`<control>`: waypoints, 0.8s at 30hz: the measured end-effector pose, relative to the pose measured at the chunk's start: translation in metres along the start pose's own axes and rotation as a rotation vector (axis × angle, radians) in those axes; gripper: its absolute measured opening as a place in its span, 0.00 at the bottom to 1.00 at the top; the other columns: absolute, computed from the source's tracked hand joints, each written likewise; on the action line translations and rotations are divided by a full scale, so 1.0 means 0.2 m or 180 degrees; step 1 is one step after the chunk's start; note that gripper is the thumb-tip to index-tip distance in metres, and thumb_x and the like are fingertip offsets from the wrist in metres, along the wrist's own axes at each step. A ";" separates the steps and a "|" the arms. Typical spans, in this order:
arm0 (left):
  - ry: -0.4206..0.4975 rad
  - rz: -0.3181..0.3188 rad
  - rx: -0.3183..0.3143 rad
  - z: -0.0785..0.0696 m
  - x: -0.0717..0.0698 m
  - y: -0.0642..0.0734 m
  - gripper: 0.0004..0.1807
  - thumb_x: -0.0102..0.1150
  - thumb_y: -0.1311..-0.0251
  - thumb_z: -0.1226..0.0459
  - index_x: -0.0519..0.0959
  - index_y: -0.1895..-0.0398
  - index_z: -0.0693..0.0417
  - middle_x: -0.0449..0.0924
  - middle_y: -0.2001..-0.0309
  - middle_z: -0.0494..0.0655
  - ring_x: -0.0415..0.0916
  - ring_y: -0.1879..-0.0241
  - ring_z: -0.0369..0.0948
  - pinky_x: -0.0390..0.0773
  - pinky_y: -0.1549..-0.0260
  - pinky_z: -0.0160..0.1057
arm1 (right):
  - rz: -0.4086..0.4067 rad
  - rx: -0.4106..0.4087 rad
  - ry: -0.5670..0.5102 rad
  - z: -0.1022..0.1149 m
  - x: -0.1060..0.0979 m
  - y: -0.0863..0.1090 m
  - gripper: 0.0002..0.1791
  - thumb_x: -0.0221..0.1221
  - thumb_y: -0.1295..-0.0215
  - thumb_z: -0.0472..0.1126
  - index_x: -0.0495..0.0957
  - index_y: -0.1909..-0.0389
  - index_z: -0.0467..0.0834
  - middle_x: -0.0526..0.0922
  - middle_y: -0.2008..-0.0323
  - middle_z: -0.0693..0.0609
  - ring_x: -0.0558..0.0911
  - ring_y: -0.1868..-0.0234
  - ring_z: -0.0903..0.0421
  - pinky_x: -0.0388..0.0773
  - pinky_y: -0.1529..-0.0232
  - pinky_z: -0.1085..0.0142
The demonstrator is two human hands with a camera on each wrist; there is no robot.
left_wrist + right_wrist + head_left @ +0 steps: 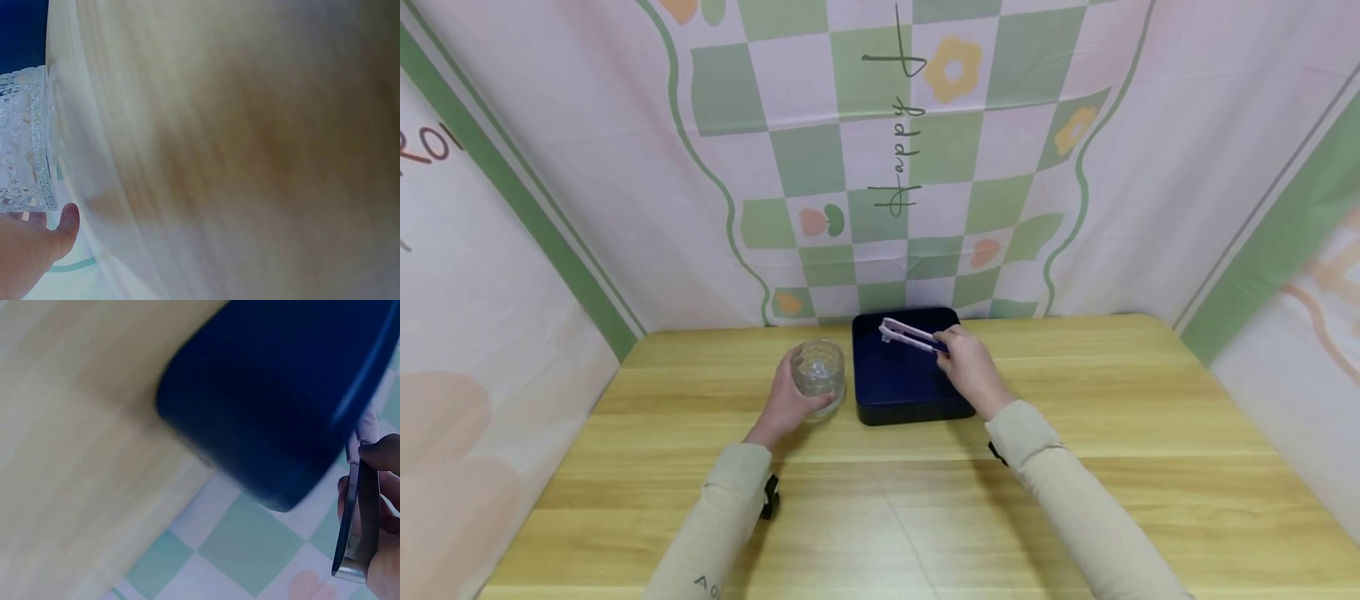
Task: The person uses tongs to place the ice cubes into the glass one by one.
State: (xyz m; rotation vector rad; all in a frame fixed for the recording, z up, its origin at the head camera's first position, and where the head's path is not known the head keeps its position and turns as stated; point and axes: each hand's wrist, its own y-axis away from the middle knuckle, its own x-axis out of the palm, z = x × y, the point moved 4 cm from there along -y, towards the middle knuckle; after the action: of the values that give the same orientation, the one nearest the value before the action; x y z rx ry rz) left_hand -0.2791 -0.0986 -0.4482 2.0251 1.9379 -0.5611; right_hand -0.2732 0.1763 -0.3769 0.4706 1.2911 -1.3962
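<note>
My left hand [787, 398] holds a clear patterned glass [817, 371], thumb at its near side and fingers round the far left side. In the left wrist view the cut-looking wall of the glass [24, 144] shows at the left edge. A pair of tongs [906, 335] with pale pinkish arms and a dark, metal-ended handle is in my right hand [973, 367]. Thumb and fingers pinch its handle [369, 506]. The tips point left over a dark blue square tray [898, 387]; I cannot tell whether they hold anything.
The tray stands at the back of the wooden table [850, 517], just right of the glass. Directly behind the table hangs a checked, patterned cloth [880, 150]. More printed cloth [497, 333] closes off the left and right sides.
</note>
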 end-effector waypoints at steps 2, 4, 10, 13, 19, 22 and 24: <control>0.0013 -0.0005 0.0007 0.00 0.00 0.00 0.55 0.74 0.59 0.66 0.50 0.28 0.58 0.57 0.31 0.61 0.59 0.32 0.56 0.61 0.32 0.57 | -0.0060 -0.0063 -0.0028 0.03 -0.02 0.00 0.15 0.63 0.47 0.28 0.81 0.56 0.30 0.82 0.60 0.37 0.83 0.60 0.43 0.82 0.57 0.55; 0.0032 -0.0018 0.0015 -0.01 0.00 0.00 0.55 0.74 0.59 0.67 0.50 0.28 0.59 0.58 0.31 0.61 0.59 0.32 0.56 0.60 0.31 0.57 | -0.0107 -0.0132 -0.0058 0.06 -0.04 0.00 0.15 0.64 0.48 0.28 0.81 0.57 0.30 0.82 0.61 0.38 0.83 0.60 0.44 0.82 0.58 0.55; 0.0064 -0.0064 0.0050 -0.01 0.00 0.00 0.55 0.74 0.60 0.68 0.51 0.29 0.60 0.58 0.32 0.62 0.59 0.32 0.56 0.59 0.31 0.56 | -0.0115 -0.0306 -0.0219 0.20 -0.07 0.01 0.15 0.64 0.47 0.28 0.81 0.56 0.32 0.82 0.60 0.39 0.83 0.61 0.46 0.82 0.62 0.58; 0.0075 -0.0064 0.0062 -0.01 0.00 0.00 0.55 0.74 0.60 0.68 0.51 0.29 0.60 0.58 0.32 0.62 0.59 0.32 0.56 0.59 0.30 0.55 | -0.0077 -0.0398 -0.0294 0.27 -0.07 0.01 0.15 0.64 0.46 0.28 0.82 0.56 0.33 0.82 0.59 0.41 0.84 0.60 0.48 0.83 0.62 0.60; 0.0101 -0.0043 0.0065 -0.01 0.00 0.00 0.55 0.74 0.60 0.69 0.51 0.29 0.60 0.59 0.32 0.61 0.59 0.32 0.56 0.59 0.30 0.55 | 0.0050 -0.0559 -0.0336 0.38 -0.05 0.04 0.15 0.64 0.47 0.27 0.82 0.56 0.34 0.82 0.59 0.43 0.84 0.59 0.50 0.84 0.60 0.63; 0.0108 -0.0038 0.0055 -0.01 0.00 0.01 0.55 0.74 0.60 0.69 0.51 0.29 0.60 0.59 0.32 0.61 0.59 0.33 0.56 0.59 0.30 0.55 | 0.0121 -0.0609 -0.0304 0.41 -0.03 0.04 0.15 0.64 0.48 0.27 0.82 0.57 0.35 0.82 0.60 0.44 0.83 0.59 0.50 0.83 0.59 0.63; 0.0103 -0.0030 0.0045 -0.01 0.00 0.01 0.55 0.74 0.60 0.68 0.51 0.28 0.60 0.59 0.32 0.61 0.59 0.33 0.56 0.59 0.30 0.55 | 0.0180 -0.0604 -0.0290 0.42 -0.01 0.05 0.15 0.64 0.48 0.27 0.82 0.57 0.35 0.82 0.59 0.44 0.83 0.59 0.50 0.83 0.58 0.62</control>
State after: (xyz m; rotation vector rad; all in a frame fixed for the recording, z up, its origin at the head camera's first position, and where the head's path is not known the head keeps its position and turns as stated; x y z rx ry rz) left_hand -0.2767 -0.0969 -0.4460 2.0472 1.9683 -0.5491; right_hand -0.2329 0.1061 -0.3518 0.3087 1.3112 -1.2207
